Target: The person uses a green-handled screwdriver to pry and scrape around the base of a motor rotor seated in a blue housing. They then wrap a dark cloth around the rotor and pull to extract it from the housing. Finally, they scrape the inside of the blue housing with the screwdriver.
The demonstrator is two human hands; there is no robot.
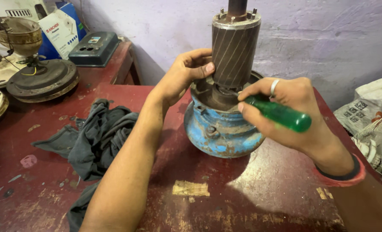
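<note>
On the worn red table (pixel 251 189), left hand (pixel 180 79) grip clasps the rotor (pixel 234 51) above the blue housing (pixel 219 133); right hand (pixel 285 107) grip pinches a green-handled screwdriver (pixel 281 114).

Screwdriver (pixel 281 114) tip hidden inside blue motor housing (pixel 219 137); rotor shaft (pixel 237 7) cut off.

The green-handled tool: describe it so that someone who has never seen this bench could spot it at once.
Start at the worn red table and find the chipped blue motor housing with a striped metal rotor standing in it. At the housing's rim, the right hand grips the screwdriver. Its translucent green handle is the only bright green thing there.
</note>
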